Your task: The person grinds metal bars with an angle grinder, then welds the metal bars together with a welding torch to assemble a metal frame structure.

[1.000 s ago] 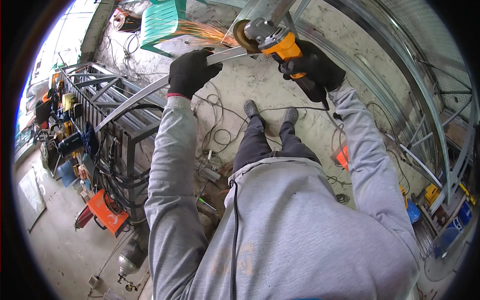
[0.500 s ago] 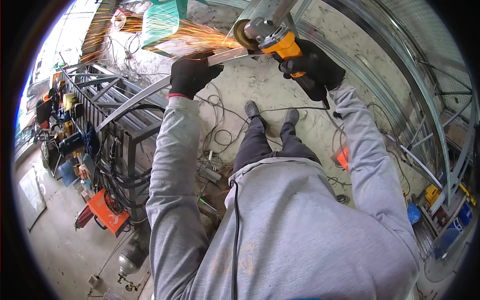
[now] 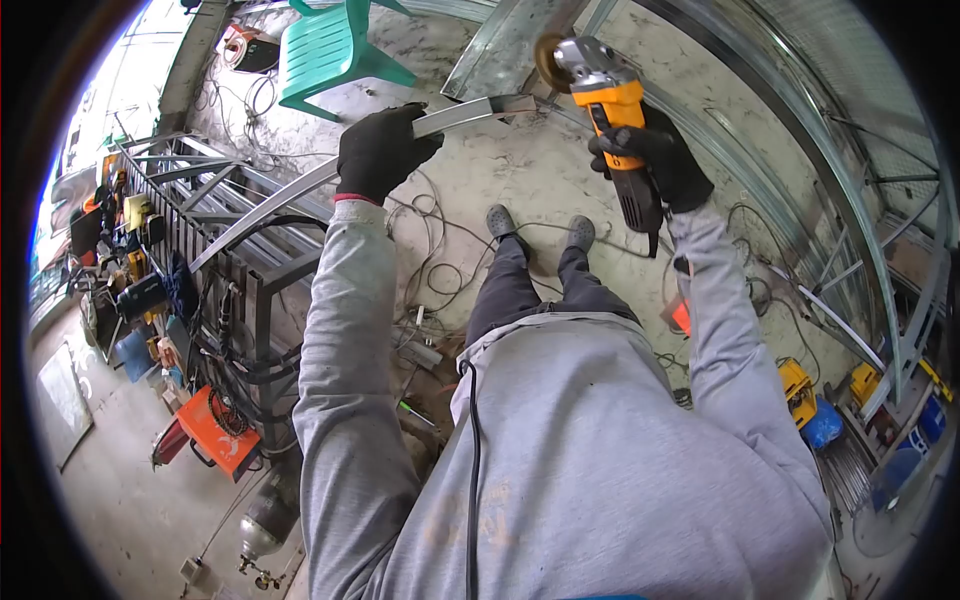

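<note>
My left hand [image 3: 385, 155], in a black glove with a red cuff edge, is closed around a long silvery metal bar [image 3: 455, 117]. The bar runs down to the left, over a dark steel frame, and its far end is close to a broad metal piece [image 3: 505, 50]. In my black-gloved right hand [image 3: 665, 155] is a yellow and black angle grinder [image 3: 612, 112], gripped by its body. Its head and brown disc [image 3: 551, 62] point up and away, to the right of the bar's end and apart from it. No sparks show.
A green plastic chair [image 3: 325, 50] stands on the floor ahead. On the left are a steel rack [image 3: 262, 300] with tools, an orange box [image 3: 218, 430] and a gas cylinder [image 3: 270, 515]. Cables [image 3: 440, 235] lie around my feet. Curved metal frames [image 3: 800, 110] rise at the right.
The grinder has moved right, away from the bar, and turned more upright. The stream of orange sparks is gone. My left hand stays in nearly the same place on the bar.
</note>
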A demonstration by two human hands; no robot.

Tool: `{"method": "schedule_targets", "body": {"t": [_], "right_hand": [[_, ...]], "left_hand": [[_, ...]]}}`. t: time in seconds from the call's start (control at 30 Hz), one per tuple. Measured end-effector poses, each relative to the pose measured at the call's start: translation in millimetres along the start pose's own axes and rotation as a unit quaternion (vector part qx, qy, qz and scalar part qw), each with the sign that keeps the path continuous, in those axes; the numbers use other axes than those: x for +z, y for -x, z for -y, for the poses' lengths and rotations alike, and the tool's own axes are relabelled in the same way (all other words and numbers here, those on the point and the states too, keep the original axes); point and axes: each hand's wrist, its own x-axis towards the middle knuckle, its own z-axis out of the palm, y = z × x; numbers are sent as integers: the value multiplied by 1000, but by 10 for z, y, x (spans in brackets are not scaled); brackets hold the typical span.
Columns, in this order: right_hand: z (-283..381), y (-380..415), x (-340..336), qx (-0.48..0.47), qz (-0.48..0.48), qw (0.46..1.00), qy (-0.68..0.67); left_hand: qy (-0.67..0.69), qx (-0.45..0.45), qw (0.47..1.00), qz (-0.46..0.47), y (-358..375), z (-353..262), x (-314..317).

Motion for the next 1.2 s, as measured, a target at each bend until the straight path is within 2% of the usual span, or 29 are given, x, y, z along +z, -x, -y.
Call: {"method": "schedule_targets", "body": {"t": [0.07, 0.17, 0.33, 0.43, 0.5, 0.8, 1.2], "right_hand": [[23, 200, 109, 44, -60, 997, -12], [-128, 353, 206, 93, -79, 989, -81], [-144, 471, 481, 102, -114, 976, -157], [-47, 453, 551, 106, -117, 979, -132], [-54, 434, 565, 105, -121, 978, -134], [-84, 462, 722, 119, -133, 976, -127], [-12, 534, 1128, 57, -74, 990, -109]], "left_hand": [[-15, 18, 1000, -7, -26, 6, -15], [-13, 36, 999, -1, -81, -26, -42], [25, 64, 997, -26, -106, 0, -4], [-1, 54, 998, -39, -94, -37, -26], [-8, 38, 999, 2, -114, -85, -32], [-9, 35, 999, -2, -108, -92, 7], [4, 41, 999, -20, -131, -59, 70]]}}
